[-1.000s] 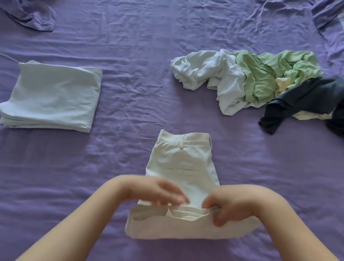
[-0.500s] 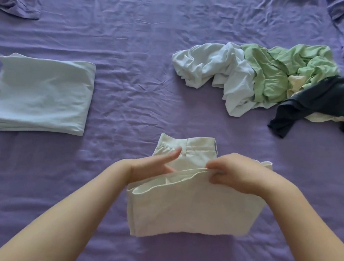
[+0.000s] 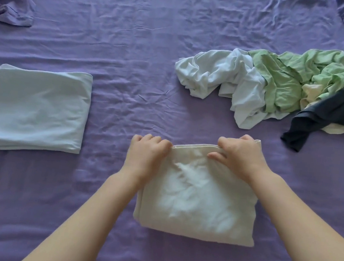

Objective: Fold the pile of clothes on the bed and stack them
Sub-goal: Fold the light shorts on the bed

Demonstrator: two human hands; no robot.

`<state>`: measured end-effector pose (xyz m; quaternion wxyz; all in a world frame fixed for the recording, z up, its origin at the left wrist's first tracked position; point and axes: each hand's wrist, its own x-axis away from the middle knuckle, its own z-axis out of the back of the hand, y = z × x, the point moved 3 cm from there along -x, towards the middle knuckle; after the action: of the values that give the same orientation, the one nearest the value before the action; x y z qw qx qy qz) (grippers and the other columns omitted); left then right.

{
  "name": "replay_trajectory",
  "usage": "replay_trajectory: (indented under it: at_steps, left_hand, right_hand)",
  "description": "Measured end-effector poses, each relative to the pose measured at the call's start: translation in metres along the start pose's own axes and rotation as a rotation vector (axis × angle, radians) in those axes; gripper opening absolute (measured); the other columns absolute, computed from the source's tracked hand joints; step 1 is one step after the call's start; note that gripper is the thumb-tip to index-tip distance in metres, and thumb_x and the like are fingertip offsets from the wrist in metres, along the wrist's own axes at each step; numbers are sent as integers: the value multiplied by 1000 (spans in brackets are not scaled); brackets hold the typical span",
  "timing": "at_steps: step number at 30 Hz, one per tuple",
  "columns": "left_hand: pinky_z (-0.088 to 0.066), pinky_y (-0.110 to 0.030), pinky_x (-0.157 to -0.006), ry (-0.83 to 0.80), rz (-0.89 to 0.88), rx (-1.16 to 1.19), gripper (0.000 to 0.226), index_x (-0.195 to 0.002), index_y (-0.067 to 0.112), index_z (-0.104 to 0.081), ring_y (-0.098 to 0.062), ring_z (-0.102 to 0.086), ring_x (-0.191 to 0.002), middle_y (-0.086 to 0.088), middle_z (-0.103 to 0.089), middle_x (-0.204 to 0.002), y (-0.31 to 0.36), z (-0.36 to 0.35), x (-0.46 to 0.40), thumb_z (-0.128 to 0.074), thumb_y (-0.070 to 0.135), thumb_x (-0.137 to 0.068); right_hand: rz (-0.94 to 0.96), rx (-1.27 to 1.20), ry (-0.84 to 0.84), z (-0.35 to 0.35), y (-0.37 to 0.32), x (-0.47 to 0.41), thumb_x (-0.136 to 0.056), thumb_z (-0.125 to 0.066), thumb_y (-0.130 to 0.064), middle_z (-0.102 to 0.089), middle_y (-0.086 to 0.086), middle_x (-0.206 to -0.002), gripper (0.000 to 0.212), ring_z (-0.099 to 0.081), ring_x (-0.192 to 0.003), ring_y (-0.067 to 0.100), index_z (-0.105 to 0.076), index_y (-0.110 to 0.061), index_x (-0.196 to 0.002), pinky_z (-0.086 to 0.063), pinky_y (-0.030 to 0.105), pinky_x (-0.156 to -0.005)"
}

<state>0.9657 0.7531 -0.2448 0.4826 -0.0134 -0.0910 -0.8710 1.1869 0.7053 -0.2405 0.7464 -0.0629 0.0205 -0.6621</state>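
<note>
1. Soft, even daylight over the purple sheet (image 3: 131, 65), no glare.
2. Faint shadows under the forearms and beside the folded cloth (image 3: 197, 197).
3. Slightly soft focus throughout; wide-angle bending towards the edges.

**Bare forearms, no sleeves in view**

Two forearms enter from the lower edge, both uncovered from the frame's border up to the wrists. No sleeve, cuff, glove, watch, bracelet or ring shows on either. The left hand (image 3: 146, 152) and the right hand (image 3: 240, 154) are bare too, with short, unpainted nails where fingertips can be seen.
</note>
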Motion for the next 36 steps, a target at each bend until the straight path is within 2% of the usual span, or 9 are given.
replay_trajectory:
  at_steps: [2,5,9,11,13,17,20,28,36]
  left_hand:
    - [-41,-45,-90,201,26,-8,38,-96,22,-68,-25,-63,-89,2,-65,-85,13,-9,4,-78,8,-63]
    - [-23,-62,-108,318,-19,68,49,-123,16,-56,-32,-49,-125,-8,-60,-125,55,-10,27,-56,1,-77]
    - [-17,-61,-109,88,-94,91,46,-138,24,-47,-30,-24,-142,-6,-38,-149,90,-33,62,-43,34,-93]
    - [-14,-61,-108,-65,-20,51,57,-144,29,-37,-29,-16,-145,-3,-30,-154,81,-59,67,-33,54,-93]
    - [-12,-62,-108,-144,8,40,63,-147,32,-27,-29,-12,-145,-1,-25,-156,69,-79,67,-28,61,-91]
    - [-11,-63,-109,-156,-8,49,68,-150,34,-16,-31,-7,-146,-1,-13,-159,63,-90,65,-30,62,-90]
    - [-12,-65,-108,-111,-6,49,71,-150,35,-16,-31,-7,-146,-3,-11,-159,61,-90,67,-35,63,-87]
    - [-15,-70,-106,50,-51,35,74,-148,31,-27,-37,-17,-143,-10,-20,-156,58,-118,62,-41,63,-83]
    - [-14,-65,-107,-44,6,28,62,-148,35,-20,-30,-15,-145,-4,-16,-158,60,-100,67,-16,63,-93]
  right_hand:
    - [5,18,22,-17,2,-1,-60,-87,-34,-47,-3,-44,56,-36,-33,20,-33,-18,-59,-36,29,-55]
    - [-46,75,146,-36,2,0,-75,-68,-38,-48,0,-46,39,-47,-39,22,-43,-14,-57,-24,34,-61]
    - [-107,113,288,-40,1,5,-83,-47,-40,-48,0,-51,34,-49,-48,24,-48,-14,-61,-24,34,-64]
    - [-148,114,354,-36,0,10,-83,-49,-34,-59,2,-72,23,-57,-74,27,-59,-14,-78,-31,36,-78]
    - [-143,90,348,-37,-13,19,-84,-51,-28,-63,7,-110,29,-50,-112,28,-61,-15,-108,-29,47,-102]
    - [-84,-41,169,-62,-51,56,-96,-36,-45,-41,9,-146,44,-27,-139,30,-48,-24,-133,-16,62,-109]
    - [-197,-54,-19,-86,-48,77,-95,-17,-58,-23,4,-155,54,-11,-144,28,-31,-36,-143,-8,62,-109]
    - [-206,-71,68,-108,-43,74,-88,-38,-53,-26,3,-153,55,-16,-143,31,-34,-39,-141,-14,66,-107]
    - [-252,-63,-62,-95,-46,80,-93,-20,-57,-15,-2,-156,54,-7,-144,27,-21,-40,-144,-5,57,-109]
